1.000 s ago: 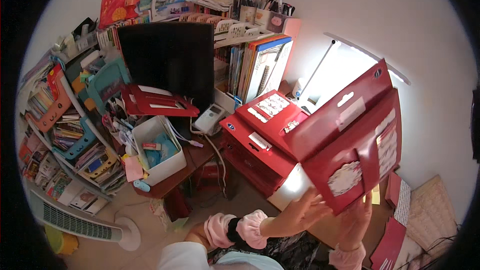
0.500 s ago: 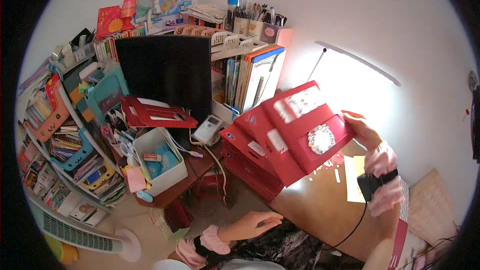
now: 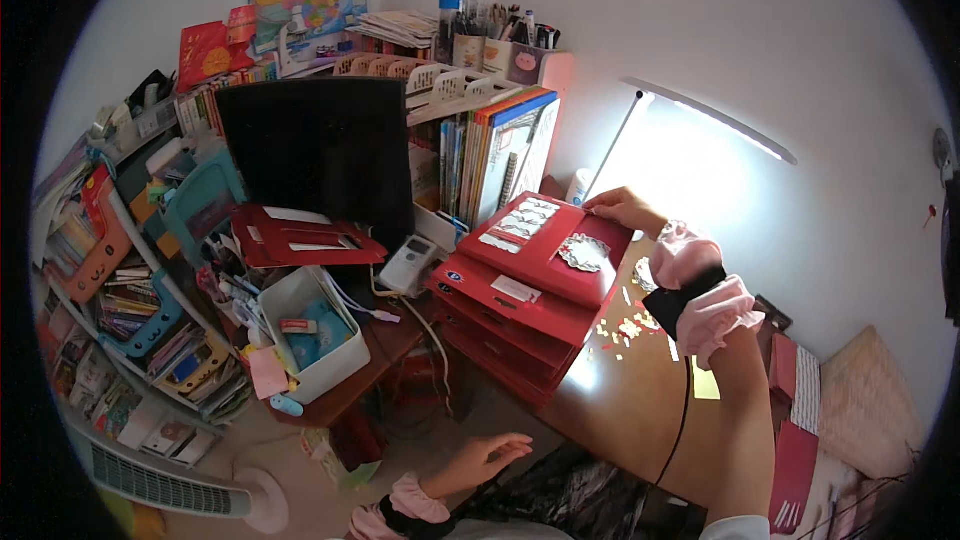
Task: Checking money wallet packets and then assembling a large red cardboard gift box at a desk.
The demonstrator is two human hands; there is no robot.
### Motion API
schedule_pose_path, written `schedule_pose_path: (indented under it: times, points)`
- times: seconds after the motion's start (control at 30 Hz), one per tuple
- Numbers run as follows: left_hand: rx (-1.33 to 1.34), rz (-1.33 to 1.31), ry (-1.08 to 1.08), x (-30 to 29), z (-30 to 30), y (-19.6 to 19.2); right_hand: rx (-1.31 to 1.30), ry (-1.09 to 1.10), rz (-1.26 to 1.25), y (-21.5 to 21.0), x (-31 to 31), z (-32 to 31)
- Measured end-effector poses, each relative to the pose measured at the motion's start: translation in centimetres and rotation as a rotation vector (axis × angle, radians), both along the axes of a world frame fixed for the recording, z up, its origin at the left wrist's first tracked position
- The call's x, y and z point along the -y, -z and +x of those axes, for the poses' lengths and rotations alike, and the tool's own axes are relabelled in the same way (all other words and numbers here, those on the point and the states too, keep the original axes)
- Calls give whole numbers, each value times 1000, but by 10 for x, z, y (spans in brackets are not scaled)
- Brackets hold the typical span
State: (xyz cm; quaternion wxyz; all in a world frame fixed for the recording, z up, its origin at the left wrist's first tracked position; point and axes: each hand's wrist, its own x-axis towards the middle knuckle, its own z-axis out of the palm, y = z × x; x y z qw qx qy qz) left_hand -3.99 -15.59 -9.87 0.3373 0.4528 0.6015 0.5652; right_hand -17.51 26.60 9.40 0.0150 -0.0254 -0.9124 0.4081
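Note:
A stack of flat red card folders (image 3: 480, 332) rests on the desk's left part. The top folder (image 3: 545, 258) carries white patterned strips and a round, white, scalloped ornament (image 3: 583, 252). My right hand (image 3: 632, 212) is at that folder's far right corner, its fingers bent over the edge and touching it; the thumb is partly hidden. Low in front of the desk, my left hand (image 3: 485, 462) hangs with nothing in it, fingers loosely bent and apart.
Small yellow and white paper scraps (image 3: 628, 328) lie right of the stack, beside a yellow sheet (image 3: 706, 384). A lit lamp (image 3: 715, 120) stands behind. To the left are a white bin (image 3: 335, 360), a dark monitor (image 3: 315, 160) and another red folder (image 3: 300, 238). A black cable (image 3: 683, 430) crosses the desk.
The top red folder, raised and tilted before, now lies flat on the stack. My right hand has moved left and away from me with it. My left hand has shifted slightly left and down.

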Motion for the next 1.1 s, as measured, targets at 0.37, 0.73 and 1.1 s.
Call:
schedule_pose_path:
  times: [0.37,0.73,1.1]
  points:
    - [-23,-3,-98,-5,2,-5,-122,68,155,6,25,21]
    - [-35,-51,-88,-14,4,-20,-182,148,88,5,25,54]
    - [2,-143,-82,-18,8,-30,-254,280,77,13,48,46]
